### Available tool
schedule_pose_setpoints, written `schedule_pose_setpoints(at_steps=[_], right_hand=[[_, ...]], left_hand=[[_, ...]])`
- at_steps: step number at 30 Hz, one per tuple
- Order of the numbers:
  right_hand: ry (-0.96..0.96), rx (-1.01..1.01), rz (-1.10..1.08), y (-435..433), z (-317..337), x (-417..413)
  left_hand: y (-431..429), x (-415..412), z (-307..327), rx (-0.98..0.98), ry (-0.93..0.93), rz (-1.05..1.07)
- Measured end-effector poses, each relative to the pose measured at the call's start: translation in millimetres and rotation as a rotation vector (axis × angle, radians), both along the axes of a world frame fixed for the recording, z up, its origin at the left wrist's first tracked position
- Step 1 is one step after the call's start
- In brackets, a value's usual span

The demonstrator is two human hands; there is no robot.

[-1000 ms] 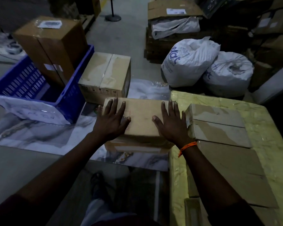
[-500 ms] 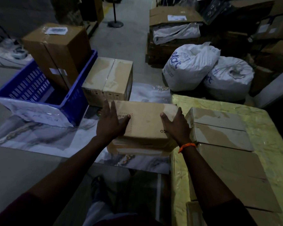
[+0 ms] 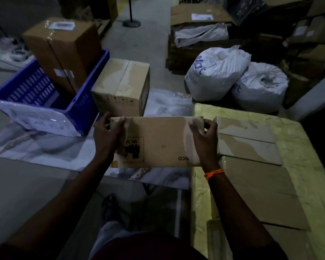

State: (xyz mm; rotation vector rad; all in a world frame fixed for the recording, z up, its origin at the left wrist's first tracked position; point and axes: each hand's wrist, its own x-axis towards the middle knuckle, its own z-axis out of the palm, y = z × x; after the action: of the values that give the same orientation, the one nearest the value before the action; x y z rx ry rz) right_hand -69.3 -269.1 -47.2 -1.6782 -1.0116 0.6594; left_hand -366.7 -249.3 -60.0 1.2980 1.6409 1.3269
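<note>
The flat carton [image 3: 158, 141] hangs mid-frame, its printed face turned up. The left hand [image 3: 106, 134] and right hand [image 3: 204, 137] each grip one end, fingers [image 3: 121, 119] curled over the far edge, probably to keep it balanced and clear of the yellow-wrapped stack [image 3: 298, 147] at right.

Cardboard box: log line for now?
left hand grips cardboard box left end | right hand grips right end | printed face up
</note>
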Motion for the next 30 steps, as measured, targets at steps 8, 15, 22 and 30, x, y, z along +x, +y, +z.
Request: schedule_pose_setpoints(at_steps=[8, 15, 22, 30], right_hand=[[0.102, -0.117, -0.036, -47.2, -35.0, -1.1], [0.132, -0.214, 0.027, -82.3, -64.4, -7.7], [0.002, -0.254, 0.03, -94.9, -87.7, -11.2], [-0.769, -0.183, 0.4, -42.2, -90.2, -48.9]], left_hand=[[-43.0, -2.5, -29.2, -0.273, -0.118, 0.072], [-83.3, -5.3, -58.0, -0.228, -0.112, -0.162], [-99.4, -2.3, -87.5, -0.268, 0.03, -0.121], [-48.7, 26.7, -73.5, 0.024, 0.894, -0.413]])
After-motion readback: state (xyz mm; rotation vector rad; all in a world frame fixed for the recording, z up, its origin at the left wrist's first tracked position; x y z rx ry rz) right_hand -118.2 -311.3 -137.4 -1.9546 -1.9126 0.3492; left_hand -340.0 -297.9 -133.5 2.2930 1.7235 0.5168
